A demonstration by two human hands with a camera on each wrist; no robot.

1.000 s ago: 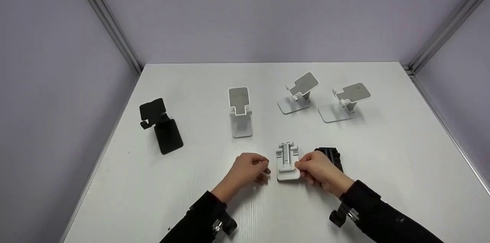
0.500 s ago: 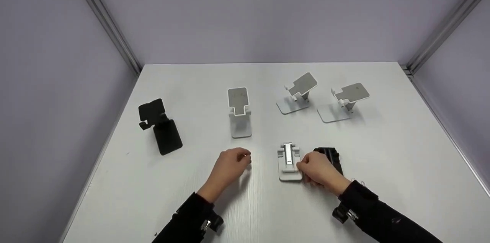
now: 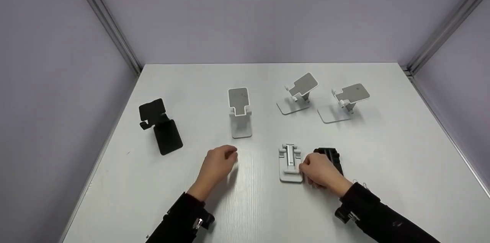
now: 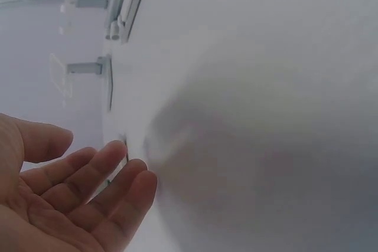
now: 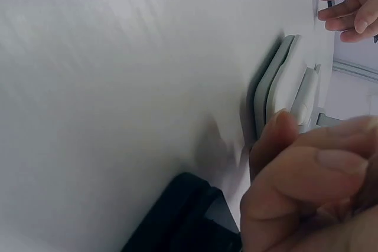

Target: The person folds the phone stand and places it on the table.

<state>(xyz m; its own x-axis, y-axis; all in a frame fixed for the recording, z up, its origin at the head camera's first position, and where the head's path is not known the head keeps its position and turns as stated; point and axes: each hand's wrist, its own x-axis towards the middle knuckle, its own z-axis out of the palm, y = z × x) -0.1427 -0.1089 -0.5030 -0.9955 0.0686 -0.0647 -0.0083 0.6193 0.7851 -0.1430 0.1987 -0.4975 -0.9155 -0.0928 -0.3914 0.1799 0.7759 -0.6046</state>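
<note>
A folded white phone stand [image 3: 285,176] lies flat on the table, its silver arm facing up. At its right edge, my right hand [image 3: 320,169] pinches the base with curled fingers. That same stand [image 5: 282,81] shows beside the fingertips in the right wrist view; how they close on its edge is partly hidden. A folded black phone stand [image 3: 332,155] lies just beyond the right hand, partly covered by it. My left hand [image 3: 216,164] hovers over the table to the left with loosely bent fingers [image 4: 127,187], holding nothing.
Unfolded white phone stands stand farther back: one at centre [image 3: 241,130], one right of it [image 3: 305,84] and one farther right [image 3: 354,93]. An unfolded black phone stand [image 3: 168,139] is at left. Pale panels [image 3: 245,17] enclose the white table [image 3: 115,185].
My left hand has moved away to the left from the folded white phone stand. That stand has shifted slightly right and nearer, with my right hand staying at its edge.
</note>
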